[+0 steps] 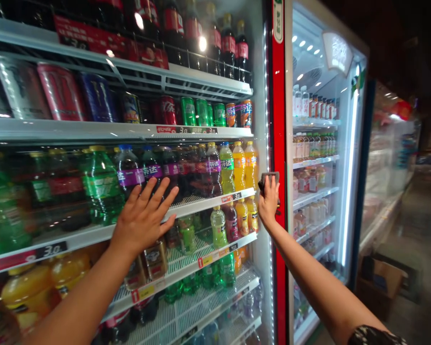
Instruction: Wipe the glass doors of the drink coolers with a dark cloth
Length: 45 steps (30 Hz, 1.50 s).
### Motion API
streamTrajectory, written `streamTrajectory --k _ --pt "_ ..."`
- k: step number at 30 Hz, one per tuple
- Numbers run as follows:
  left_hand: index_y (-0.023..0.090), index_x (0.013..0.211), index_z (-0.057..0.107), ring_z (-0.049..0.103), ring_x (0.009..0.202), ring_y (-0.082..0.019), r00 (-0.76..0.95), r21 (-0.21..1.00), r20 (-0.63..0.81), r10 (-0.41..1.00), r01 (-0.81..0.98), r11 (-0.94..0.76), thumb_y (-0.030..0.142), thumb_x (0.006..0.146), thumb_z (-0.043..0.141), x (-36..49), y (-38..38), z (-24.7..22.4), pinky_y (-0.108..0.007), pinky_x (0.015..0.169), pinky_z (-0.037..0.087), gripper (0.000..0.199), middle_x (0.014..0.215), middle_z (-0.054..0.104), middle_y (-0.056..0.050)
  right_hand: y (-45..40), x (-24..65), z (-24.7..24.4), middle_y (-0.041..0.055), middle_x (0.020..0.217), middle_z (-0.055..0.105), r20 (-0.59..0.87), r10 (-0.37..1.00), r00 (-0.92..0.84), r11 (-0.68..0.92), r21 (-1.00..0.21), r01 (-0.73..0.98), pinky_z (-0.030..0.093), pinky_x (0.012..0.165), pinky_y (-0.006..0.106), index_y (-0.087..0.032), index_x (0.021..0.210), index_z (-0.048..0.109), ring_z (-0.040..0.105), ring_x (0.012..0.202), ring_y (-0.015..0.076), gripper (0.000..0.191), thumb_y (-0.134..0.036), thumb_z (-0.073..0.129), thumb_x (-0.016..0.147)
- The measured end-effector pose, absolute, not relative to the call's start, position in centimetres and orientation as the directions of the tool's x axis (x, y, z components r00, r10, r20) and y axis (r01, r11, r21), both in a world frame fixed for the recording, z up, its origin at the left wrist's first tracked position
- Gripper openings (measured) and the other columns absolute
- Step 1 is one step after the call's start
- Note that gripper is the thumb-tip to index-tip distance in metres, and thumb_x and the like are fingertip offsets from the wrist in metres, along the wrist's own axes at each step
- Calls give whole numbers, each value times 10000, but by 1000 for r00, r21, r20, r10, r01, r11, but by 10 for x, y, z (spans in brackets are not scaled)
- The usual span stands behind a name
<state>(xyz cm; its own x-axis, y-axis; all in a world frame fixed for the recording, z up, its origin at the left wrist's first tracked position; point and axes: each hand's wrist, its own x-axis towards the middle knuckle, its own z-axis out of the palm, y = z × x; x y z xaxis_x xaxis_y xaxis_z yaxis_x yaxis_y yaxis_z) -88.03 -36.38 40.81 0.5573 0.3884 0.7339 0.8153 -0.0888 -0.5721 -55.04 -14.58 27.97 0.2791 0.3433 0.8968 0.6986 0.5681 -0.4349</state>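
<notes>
Head view: left of the red door frame (277, 96), the left hand (139, 221) spreads open before shelved bottles (130, 168); at the frame itself, the right hand (268, 200) grasps a grey pad (277, 177) beneath its fingers. Beyond the frame stands a lit fridge (361, 72).

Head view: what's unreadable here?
All in the head view:
- Dark grey object: full shape; covered by the right grip.
- Left grip: palm turned away, so contact with the glass is unclear.
- Upper-left cola bottle: top cut off by upper edge.
- Second fridge's bottles: label text too small.
- Far-right display case: contents blurred.
</notes>
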Motion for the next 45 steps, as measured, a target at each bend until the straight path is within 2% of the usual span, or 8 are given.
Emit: streamTrajectory --k 7,12,14,21,28,35,41,45 --pt "330 1632 137 104 1579 -281 563 -584 736 377 809 -70 376 875 698 -880 -364 407 -513 1298 99 944 1705 142 -31 -183 -571 246 -30 1697 232 955 276 -108 688 -118 716 368 1180 594 -411 1611 213 162 1572 307 843 -100 441 862" --pt "332 1633 125 65 1583 -269 557 -581 728 399 811 -71 375 887 687 -879 -365 407 -503 1301 58 935 1707 122 -29 -165 -561 263 3 1712 174 905 363 221 631 -413 656 309 1200 636 -351 1628 185 113 1580 315 809 -117 382 879" --pt "327 1634 114 52 1584 -267 553 -579 726 409 812 -72 372 889 687 -879 -365 406 -495 1302 41 941 1709 111 -32 -166 -572 274 7 1719 136 898 365 245 616 -431 659 294 1197 654 -336 1635 159 62 1583 335 806 -137 392 890" --pt "322 1634 127 45 1584 -263 549 -579 728 410 813 -60 362 875 695 -880 -364 404 -496 1301 56 948 1707 136 -43 -200 -581 231 -10 1685 273 934 251 -254 718 -4 696 319 1203 593 -387 1589 307 132 1577 300 764 -117 483 897" --pt "309 1628 167 69 1581 -279 533 -573 728 431 818 -44 387 897 661 -880 -366 403 -539 1282 132 886 1702 169 -62 -190 -598 267 3 1717 151 929 323 178 650 -355 672 306 1186 661 -382 1630 137 73 1582 335 789 -142 403 926" --pt "283 1624 213 64 1583 -271 530 -577 730 433 816 -25 384 897 661 -880 -368 401 -514 1292 113 859 1695 196 -70 -225 -614 260 -16 1683 278 948 209 -240 751 2 660 290 1209 621 -422 1602 245 159 1571 321 768 -149 494 928" --pt "285 1629 175 41 1585 -265 521 -579 721 456 815 -16 393 899 661 -880 -367 400 -504 1293 98 884 1709 141 -54 -213 -623 309 -5 1708 193 959 273 73 713 -252 654 300 1183 667 -389 1618 208 102 1576 353 769 -144 436 925" --pt "283 1627 182 13 1586 -256 517 -576 718 465 817 -20 396 903 658 -879 -369 400 -496 1296 82 873 1711 134 -51 -240 -659 322 -20 1708 188 963 258 -74 732 -145 666 283 1188 675 -408 1613 216 80 1576 371 767 -201 504 933"
